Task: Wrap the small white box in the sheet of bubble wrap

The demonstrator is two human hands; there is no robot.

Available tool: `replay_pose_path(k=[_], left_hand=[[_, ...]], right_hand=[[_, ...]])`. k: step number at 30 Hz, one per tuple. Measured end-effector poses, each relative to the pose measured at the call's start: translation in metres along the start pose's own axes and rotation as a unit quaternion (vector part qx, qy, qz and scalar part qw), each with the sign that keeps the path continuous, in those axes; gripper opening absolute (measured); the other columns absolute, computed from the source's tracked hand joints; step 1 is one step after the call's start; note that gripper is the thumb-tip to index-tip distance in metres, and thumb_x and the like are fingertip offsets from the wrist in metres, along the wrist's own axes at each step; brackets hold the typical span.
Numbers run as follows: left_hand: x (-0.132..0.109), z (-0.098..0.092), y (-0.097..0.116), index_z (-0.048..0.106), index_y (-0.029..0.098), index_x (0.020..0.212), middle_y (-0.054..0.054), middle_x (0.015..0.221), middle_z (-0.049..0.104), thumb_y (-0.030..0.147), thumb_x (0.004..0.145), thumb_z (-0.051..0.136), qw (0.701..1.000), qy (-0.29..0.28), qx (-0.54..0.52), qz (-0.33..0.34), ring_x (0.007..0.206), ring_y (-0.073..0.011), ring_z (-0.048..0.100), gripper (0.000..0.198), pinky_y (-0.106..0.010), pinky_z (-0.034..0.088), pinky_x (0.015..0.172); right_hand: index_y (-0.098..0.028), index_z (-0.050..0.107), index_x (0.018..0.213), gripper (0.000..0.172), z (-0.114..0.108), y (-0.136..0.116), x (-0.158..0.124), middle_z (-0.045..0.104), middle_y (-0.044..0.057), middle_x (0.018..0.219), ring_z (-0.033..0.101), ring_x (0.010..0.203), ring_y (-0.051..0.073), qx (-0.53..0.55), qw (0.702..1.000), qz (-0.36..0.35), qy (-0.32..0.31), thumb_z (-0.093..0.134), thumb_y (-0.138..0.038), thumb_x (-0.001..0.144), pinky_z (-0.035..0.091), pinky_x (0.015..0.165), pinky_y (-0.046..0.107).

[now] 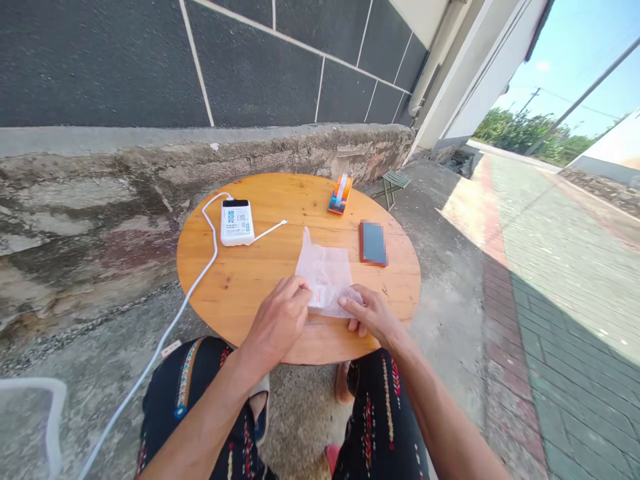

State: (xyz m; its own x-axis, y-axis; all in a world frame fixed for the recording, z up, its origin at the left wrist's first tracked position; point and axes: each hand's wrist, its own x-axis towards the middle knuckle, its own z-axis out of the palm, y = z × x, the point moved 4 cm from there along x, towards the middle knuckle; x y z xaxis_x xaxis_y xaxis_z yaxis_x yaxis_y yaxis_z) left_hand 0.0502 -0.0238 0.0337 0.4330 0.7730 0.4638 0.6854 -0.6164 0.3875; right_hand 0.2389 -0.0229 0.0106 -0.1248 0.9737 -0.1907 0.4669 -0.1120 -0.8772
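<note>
A sheet of translucent bubble wrap [327,263] lies spread near the front of the round table, one corner sticking up at its far left. On its near part rests a small white flat item [317,297] with faint reddish print. My left hand [284,308] is closed at the wrap's left edge, fingertips against the white item; its thumb is mostly hidden. With the thumb on top and fingers underneath, my right hand [369,311] grips the bunched right edge of the wrap.
The wooden table [270,193] bears a white power bank [237,223] with a white cable [190,293] trailing off left, an orange tape dispenser [341,193] and a dark phone-like slab [373,243]. A folding stool [394,185] stands beyond, beside the wall [250,67].
</note>
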Motion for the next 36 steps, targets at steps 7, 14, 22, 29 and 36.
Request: replay_pose_path(k=[7, 14, 22, 29, 36], left_hand=[[-0.001, 0.002, -0.003, 0.059, 0.018, 0.087, -0.007, 0.1, 0.057, 0.006, 0.086, 0.041, 0.999, 0.006, -0.031, 0.002, 0.096, -0.0196, 0.052, 0.022, -0.034, 0.046, 0.084], [-0.003, 0.001, -0.005, 0.06, 0.018, 0.093, -0.006, 0.101, 0.058, 0.005, 0.086, 0.042, 0.997, 0.033, -0.066, 0.004, 0.096, -0.0187, 0.053, 0.022, -0.032, 0.046, 0.086], [-0.004, 0.003, -0.005, 0.063, 0.019, 0.097, -0.007, 0.104, 0.056, 0.004, 0.085, 0.044, 0.998, 0.042, -0.033, 0.032, 0.098, -0.02, 0.053, 0.027, -0.034, 0.047, 0.084], [-0.003, 0.002, 0.0, 0.065, 0.018, 0.089, -0.007, 0.103, 0.057, 0.006, 0.081, 0.048, 0.999, 0.04, -0.024, 0.013, 0.097, -0.0201, 0.054, 0.023, -0.033, 0.047, 0.084], [0.002, 0.002, 0.006, 0.065, 0.018, 0.076, -0.005, 0.094, 0.059, 0.023, 0.089, 0.05, 0.999, 0.044, -0.004, -0.022, 0.09, -0.0186, 0.055, 0.02, -0.031, 0.047, 0.08]], right_hand=[[-0.018, 0.053, 0.066, 0.034, 0.007, 0.016, 0.014, 0.051, -0.003, 0.049, 0.044, 0.04, 0.01, -0.024, 0.997, -0.023, 0.071, 0.053, -0.049, 0.081, 0.03, 0.038, 0.02], [-0.019, 0.045, 0.06, 0.023, 0.009, 0.007, 0.016, 0.044, -0.004, 0.055, 0.039, 0.051, 0.01, -0.132, 0.975, -0.062, 0.166, 0.056, -0.035, 0.074, 0.027, 0.048, 0.022], [-0.02, 0.044, 0.067, 0.013, 0.015, -0.008, 0.014, 0.046, -0.005, 0.058, 0.043, 0.054, 0.011, -0.073, 0.968, -0.082, 0.226, 0.055, -0.027, 0.069, 0.033, 0.052, 0.023], [-0.02, 0.047, 0.077, 0.01, 0.025, -0.016, 0.016, 0.052, -0.004, 0.066, 0.048, 0.057, 0.012, -0.006, 0.961, -0.095, 0.26, 0.053, -0.024, 0.071, 0.037, 0.053, 0.023], [-0.02, 0.051, 0.09, 0.014, 0.032, -0.019, 0.016, 0.055, -0.004, 0.065, 0.051, 0.054, 0.012, 0.042, 0.965, -0.101, 0.238, 0.053, -0.029, 0.079, 0.04, 0.052, 0.023]])
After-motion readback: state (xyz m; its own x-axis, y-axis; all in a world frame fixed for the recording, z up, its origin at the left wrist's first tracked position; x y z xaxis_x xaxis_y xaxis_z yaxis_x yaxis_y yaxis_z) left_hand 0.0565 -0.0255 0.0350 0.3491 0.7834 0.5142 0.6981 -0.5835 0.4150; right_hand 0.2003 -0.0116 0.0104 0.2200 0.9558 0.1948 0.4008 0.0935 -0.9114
